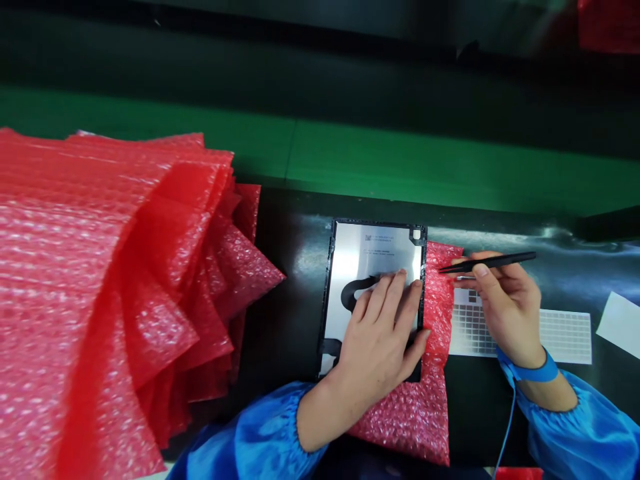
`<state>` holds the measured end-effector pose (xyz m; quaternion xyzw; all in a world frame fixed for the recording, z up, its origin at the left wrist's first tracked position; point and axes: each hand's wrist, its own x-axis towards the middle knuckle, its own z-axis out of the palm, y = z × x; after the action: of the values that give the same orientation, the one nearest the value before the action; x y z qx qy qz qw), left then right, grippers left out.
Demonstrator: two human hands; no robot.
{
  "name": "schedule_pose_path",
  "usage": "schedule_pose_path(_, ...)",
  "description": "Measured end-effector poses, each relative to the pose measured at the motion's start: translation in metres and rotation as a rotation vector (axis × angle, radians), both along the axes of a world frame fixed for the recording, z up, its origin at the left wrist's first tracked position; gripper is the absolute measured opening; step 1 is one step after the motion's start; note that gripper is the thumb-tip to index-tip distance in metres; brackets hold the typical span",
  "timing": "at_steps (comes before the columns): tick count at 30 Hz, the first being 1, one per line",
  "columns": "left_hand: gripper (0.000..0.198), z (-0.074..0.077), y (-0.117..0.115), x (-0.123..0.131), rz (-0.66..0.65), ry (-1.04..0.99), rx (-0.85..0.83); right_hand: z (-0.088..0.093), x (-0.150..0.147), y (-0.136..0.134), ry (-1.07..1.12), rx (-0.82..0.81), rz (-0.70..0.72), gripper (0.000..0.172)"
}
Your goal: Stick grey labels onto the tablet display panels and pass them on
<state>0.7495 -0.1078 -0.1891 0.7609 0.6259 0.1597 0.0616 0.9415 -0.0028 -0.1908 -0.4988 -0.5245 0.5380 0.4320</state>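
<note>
A screen panel (350, 253) with a silver metal back and black frame lies on a red bubble-wrap bag (437, 320). Across its lower right part rests my left hand (383, 327), fingers stretched out flat and thumb at the right edge. Black tweezers (500, 261) are pinched in my right hand (510, 307), their tips pointing left over the bag, just beside the panel's right edge. Whether the tips hold anything is too small to tell. Beneath my right hand is a white sheet of small labels (565, 333), partly covered by it.
A tall pile of red bubble-wrap bags (100, 267) fills the left side. At the far right lies a white paper (620, 323). A blue wrist strap (537, 370) with a cord hangs from my right wrist. The dark table (285, 333) meets a green strip (340, 153) behind.
</note>
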Motion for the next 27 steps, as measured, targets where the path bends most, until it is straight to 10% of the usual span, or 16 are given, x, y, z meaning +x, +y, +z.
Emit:
schedule_pose_path(15, 0.062, -0.004, 0.001, -0.001, -0.022, -0.016, 0.037, -0.003, 0.054, -0.048, -0.111, 0.025, -0.102, 0.021)
schedule_pose_path(27, 0.062, 0.001, -0.026, 0.02, -0.32, -0.028, -0.072, -0.009, 0.068, -0.052, -0.115, 0.067, -0.139, 0.019)
